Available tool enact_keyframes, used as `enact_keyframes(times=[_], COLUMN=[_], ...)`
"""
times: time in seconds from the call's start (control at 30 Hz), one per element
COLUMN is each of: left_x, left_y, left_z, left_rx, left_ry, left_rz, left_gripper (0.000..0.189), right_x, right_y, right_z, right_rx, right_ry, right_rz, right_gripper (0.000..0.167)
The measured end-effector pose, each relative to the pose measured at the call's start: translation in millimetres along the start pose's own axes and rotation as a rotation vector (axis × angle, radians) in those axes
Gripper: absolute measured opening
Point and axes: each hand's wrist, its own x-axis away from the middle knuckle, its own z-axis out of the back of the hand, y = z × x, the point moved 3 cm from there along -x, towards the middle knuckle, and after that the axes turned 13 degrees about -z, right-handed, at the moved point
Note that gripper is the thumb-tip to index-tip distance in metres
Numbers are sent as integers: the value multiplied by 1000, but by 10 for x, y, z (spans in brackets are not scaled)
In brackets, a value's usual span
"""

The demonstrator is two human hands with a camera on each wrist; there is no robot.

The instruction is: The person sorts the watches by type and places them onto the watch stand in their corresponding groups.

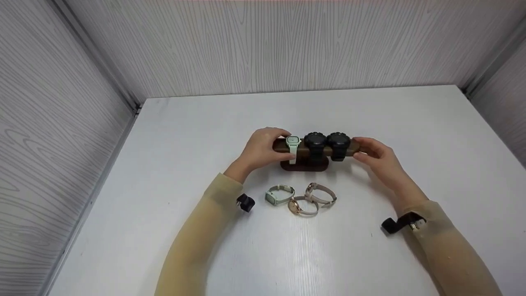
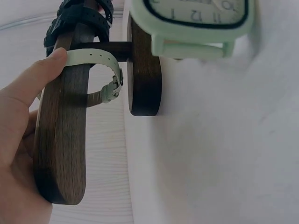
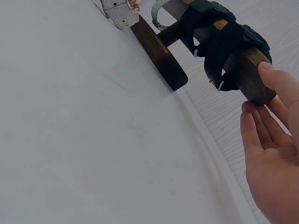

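Observation:
A dark wooden watch stand (image 1: 305, 165), a bar raised over a rounded base, stands mid-table. My left hand (image 1: 263, 148) grips the bar's left end, thumb in front at the strap of a mint-green watch (image 1: 293, 141) looped round it. Two black watches, one (image 1: 315, 140) beside the other (image 1: 339, 140), sit further right on the bar. At the right end, my right hand (image 1: 382, 160) pinches the bar between thumb and fingers; the right wrist view shows the thumb (image 3: 268, 70) on the wood and fingertips beneath the tip.
In front of the stand lie a second mint-green watch (image 1: 271, 198), a rose-gold watch with a pale strap (image 1: 294, 206) and a watch with a pinkish strap (image 1: 328, 201). Wood-grain panels (image 1: 263, 45) border the white table (image 1: 197, 135) at the back and sides.

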Motion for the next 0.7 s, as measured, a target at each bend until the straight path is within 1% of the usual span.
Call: enact_keyframes(times=[0.07, 0.13, 0.2, 0.27, 0.3, 0.37, 0.4, 0.47, 0.53, 0.63, 0.67, 0.7], left_x=[74, 178, 304, 436, 499, 614, 666, 760, 843, 948, 976, 999], left_y=[17, 45, 82, 108, 115, 114, 104, 77, 45, 6, -1, -6], left_z=[29, 75, 126, 161, 171, 171, 157, 113, 50, -68, -106, -143], left_rx=[6, 30, 77, 140, 175, 245, 283, 378, 484, 631, 664, 688], left_ry=[60, 148, 249, 334, 363, 397, 402, 400, 383, 327, 299, 268], left_rz=[-22, -55, -97, -129, -137, -132, -116, -62, 24, 149, 177, 193], left_gripper=[62, 59, 53, 48, 46, 42, 40, 35, 30, 25, 23, 23], right_x=[2, 3, 5, 6, 6, 3, 3, -1, -8, -13, -14, -10], right_y=[3, -3, -16, -35, -45, -59, -63, -65, -59, -35, -26, -19], right_z=[-14, -24, -26, -20, -15, -4, 1, 8, 12, 14, 15, 17], right_rx=[14, 24, 27, 31, 32, 39, 43, 49, 50, 29, 24, 18], right_ry=[-2, -6, -7, -3, -2, 4, 6, 6, 2, -10, -12, -14], right_rz=[-5, -7, -5, -4, -2, -2, -3, -3, -2, -1, 0, 3], right_gripper=[47, 47, 47, 48, 48, 48, 48, 48, 48, 48, 47, 47])
